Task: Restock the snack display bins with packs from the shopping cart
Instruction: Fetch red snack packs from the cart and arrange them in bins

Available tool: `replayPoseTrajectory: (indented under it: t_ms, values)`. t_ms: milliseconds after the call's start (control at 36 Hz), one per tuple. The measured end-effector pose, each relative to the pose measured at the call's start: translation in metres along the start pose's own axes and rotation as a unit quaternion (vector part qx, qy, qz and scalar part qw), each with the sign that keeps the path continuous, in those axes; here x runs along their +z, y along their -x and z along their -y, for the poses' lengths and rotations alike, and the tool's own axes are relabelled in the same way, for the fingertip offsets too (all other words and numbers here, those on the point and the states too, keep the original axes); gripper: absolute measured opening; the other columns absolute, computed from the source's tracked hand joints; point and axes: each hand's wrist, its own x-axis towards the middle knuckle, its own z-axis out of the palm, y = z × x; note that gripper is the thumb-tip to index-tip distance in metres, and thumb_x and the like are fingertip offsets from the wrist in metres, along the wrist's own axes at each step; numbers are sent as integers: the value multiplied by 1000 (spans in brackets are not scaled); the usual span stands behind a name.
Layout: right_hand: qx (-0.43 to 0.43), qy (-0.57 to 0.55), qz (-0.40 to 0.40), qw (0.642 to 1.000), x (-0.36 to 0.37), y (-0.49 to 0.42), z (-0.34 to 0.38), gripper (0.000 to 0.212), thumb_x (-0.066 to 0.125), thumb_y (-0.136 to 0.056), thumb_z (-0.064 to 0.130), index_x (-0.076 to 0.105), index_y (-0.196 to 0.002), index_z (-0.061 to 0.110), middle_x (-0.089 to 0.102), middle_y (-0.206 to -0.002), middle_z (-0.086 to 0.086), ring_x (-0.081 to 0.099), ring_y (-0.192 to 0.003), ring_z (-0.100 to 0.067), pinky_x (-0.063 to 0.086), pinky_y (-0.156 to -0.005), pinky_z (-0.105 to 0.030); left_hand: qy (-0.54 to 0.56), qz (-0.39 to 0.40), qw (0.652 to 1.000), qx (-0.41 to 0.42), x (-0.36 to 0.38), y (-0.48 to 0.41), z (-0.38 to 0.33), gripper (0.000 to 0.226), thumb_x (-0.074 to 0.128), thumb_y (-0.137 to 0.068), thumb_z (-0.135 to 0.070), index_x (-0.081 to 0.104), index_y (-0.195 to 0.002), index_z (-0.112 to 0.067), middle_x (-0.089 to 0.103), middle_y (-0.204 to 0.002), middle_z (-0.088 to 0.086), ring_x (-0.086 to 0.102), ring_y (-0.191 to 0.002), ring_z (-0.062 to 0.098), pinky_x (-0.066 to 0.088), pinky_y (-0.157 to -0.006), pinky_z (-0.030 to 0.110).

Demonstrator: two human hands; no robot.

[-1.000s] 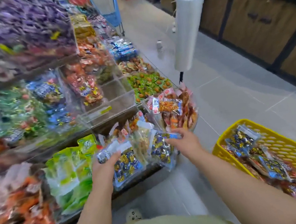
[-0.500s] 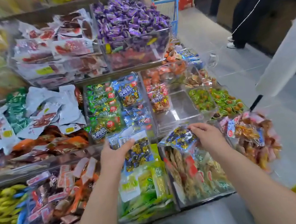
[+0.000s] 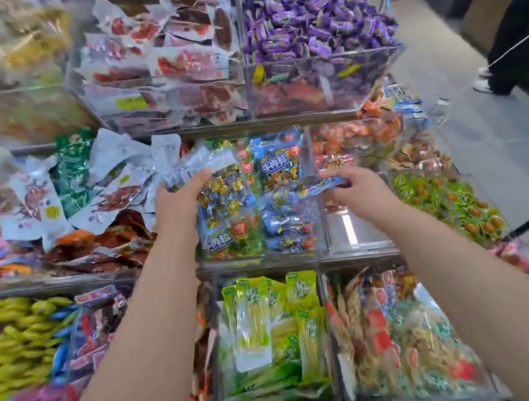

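I see my left hand (image 3: 180,203) curled round the top of a clear pack of blue-and-gold sweets (image 3: 222,191), holding it upright over the middle-tier clear bin (image 3: 258,259). My right hand (image 3: 357,191) pinches a second pack (image 3: 303,190), lying nearly flat, just above the blue packs (image 3: 279,163) in the same bin.

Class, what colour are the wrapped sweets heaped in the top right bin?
Purple; the wrapped sweets show best in the head view.
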Motion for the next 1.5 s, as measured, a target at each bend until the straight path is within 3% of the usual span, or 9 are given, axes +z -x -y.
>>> replayPoseTrajectory:
  t_ms: [56, 194, 333, 667, 917, 1111, 1194, 1361, 1500]
  values:
    - [-9, 28, -2, 1000, 3, -18, 4, 26, 72, -83, 25, 70, -107, 17, 58, -64, 10, 46, -47, 7, 35, -47, -7, 7, 2, 1000, -1, 1, -9, -3, 119, 84, -63, -49, 13, -154, -17, 23, -158, 7, 31, -140, 28, 31, -108, 45]
    - [2, 167, 14, 986, 6, -62, 9, 54, 70, -80, 44, 61, -122, 12, 38, -135, -6, 41, -119, -18, 33, -102, -30, 1, 0, 1000, 1, 2, -27, -10, 120, 85, -64, -47, 11, -154, -19, 19, -159, 7, 29, -141, 28, 31, -108, 47]
    - [1, 268, 83, 960, 8, -92, 17, 42, 67, -84, 42, 64, -106, 6, 64, -110, -11, 57, -104, -31, 44, -77, -32, 16, 3, 1000, -8, 5, -43, -13, 122, 87, -62, -44, 11, -154, -17, 24, -158, 7, 34, -139, 28, 34, -108, 49]
    - [36, 219, 70, 972, -14, -139, 22, 58, 72, -81, 38, 54, -130, 12, 55, -132, -6, 55, -95, -15, 37, -73, -18, 24, 4, 998, -57, 18, -57, -2, 126, 87, -53, -50, 16, -153, -23, 29, -155, 10, 40, -134, 32, 42, -103, 54]
    - [-123, 524, 132, 832, 55, -141, 27, 33, 61, -89, 27, 59, -122, 18, 61, -120, -11, 55, -110, -30, 45, -86, -33, 63, 27, 996, -60, 23, -49, -2, 130, 87, -42, -53, 22, -150, -25, 36, -151, 7, 42, -132, 27, 40, -105, 53]
    - [-44, 606, 113, 786, 68, -135, 28, 20, 47, -85, 32, 55, -92, 15, 55, -118, -13, 38, -116, -33, 36, -93, -42, 83, 41, 994, -51, 15, -49, -5, 126, 87, -33, -53, 37, -143, -18, 52, -139, 9, 53, -123, 30, 46, -99, 54]
    - [-14, 613, 92, 784, 67, -135, 22, 43, 44, -86, 43, 57, -114, 13, 46, -131, -16, 32, -123, -34, 28, -105, -50, 111, 49, 991, -53, 15, -48, -5, 117, 90, -34, -46, 44, -136, -16, 61, -129, 10, 59, -116, 34, 47, -97, 56]
    - [-65, 603, 53, 793, 66, -134, 5, 96, 48, -80, 67, 2, -148, 16, -8, -156, -18, -11, -143, -39, -10, -111, -56, 129, 72, 987, -59, 16, -48, -3, 129, 93, -31, -48, 36, -143, -22, 51, -140, 13, 53, -123, 37, 43, -99, 59]
    - [-239, 633, 121, 726, 83, -119, -18, 98, 40, -91, 41, -47, -129, 16, -48, -137, -15, -51, -119, -35, -24, -105, -55, 139, 70, 986, -58, 16, -46, 0, 124, 93, -32, -48, 40, -141, -23, 55, -137, 13, 55, -122, 37, 43, -99, 60]
